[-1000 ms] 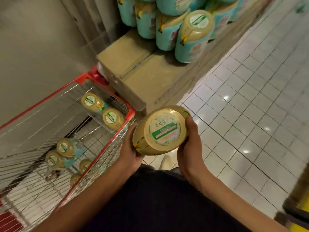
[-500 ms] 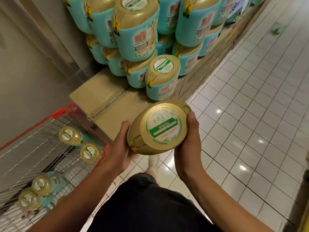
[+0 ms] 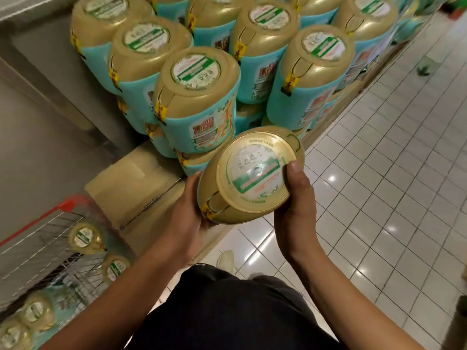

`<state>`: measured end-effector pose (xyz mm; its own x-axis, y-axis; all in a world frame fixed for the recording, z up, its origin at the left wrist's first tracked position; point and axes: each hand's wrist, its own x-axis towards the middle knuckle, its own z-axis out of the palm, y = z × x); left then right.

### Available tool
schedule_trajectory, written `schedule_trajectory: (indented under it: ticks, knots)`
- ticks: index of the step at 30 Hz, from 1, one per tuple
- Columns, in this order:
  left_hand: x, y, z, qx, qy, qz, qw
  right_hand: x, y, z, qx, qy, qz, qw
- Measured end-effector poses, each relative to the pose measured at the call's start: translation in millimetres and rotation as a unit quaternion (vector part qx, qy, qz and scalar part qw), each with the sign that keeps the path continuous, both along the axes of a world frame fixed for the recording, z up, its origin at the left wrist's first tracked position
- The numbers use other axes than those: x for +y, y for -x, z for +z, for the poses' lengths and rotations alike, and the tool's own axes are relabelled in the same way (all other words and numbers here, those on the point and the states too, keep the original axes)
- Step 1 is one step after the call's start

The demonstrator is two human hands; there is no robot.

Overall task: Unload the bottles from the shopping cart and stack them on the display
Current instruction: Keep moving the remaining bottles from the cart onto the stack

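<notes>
A stacked display of gold-capped plastic bottles with turquoise labels [image 3: 202,97] stands on tan cardboard boxes [image 3: 131,183] beside the white tiled floor [image 3: 379,198]. The red-rimmed wire shopping cart [image 3: 38,238], lower left, contains more bottles. One gold bottle [image 3: 252,175] is clasped between left hand [image 3: 189,210] and right hand [image 3: 295,208], just before the stack.

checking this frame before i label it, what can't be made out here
- Held bottle, head view: only its gold cap end shows; the body and label are hidden behind it, and the left hand and right hand cover its sides.
- Cap print: blurred, unreadable.
- Shopping cart: cut off by the left and bottom edges, so the bottle count is unknown.
- Display stack: its top is cut off by the upper edge.
</notes>
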<state>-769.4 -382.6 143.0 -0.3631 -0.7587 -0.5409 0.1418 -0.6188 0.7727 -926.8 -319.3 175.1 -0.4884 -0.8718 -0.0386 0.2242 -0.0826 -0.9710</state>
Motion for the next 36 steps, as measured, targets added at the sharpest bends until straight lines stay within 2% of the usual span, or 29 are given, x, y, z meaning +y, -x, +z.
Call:
schedule_trajectory:
  ticks: [5, 12, 18, 28, 32, 36]
  knots:
    - [-16.4, 16.2, 7.7, 0.021, 0.019, 0.032, 0.999, -28.7, 20.5, 4.2, 0.013, 0.030, 0.019, 0.999]
    - [-28.5, 37.3, 9.7, 0.025, -0.038, 0.080, 0.996, -56.5, 48.4, -5.7, 0.015, 0.033, 0.054, 0.998]
    - [-30.9, 44.0, -0.2, 0.009, -0.052, 0.127, 0.991, -63.8, 55.6, -20.7, 0.031, 0.020, 0.090, 0.995]
    - [-47.1, 68.5, 18.2, -0.046, -0.140, 0.259, 0.955, -67.1, 63.0, -21.4, 0.063, 0.042, 0.134, 0.988]
    - [-39.6, 65.5, 12.1, -0.100, -0.066, 0.235, 0.965, -56.9, 66.4, -30.2, 0.083, 0.035, 0.126, 0.988]
    - [-35.0, 62.8, 7.5, -0.118, -0.020, 0.226, 0.967, -51.5, 69.8, -35.3, 0.114, 0.016, 0.125, 0.986]
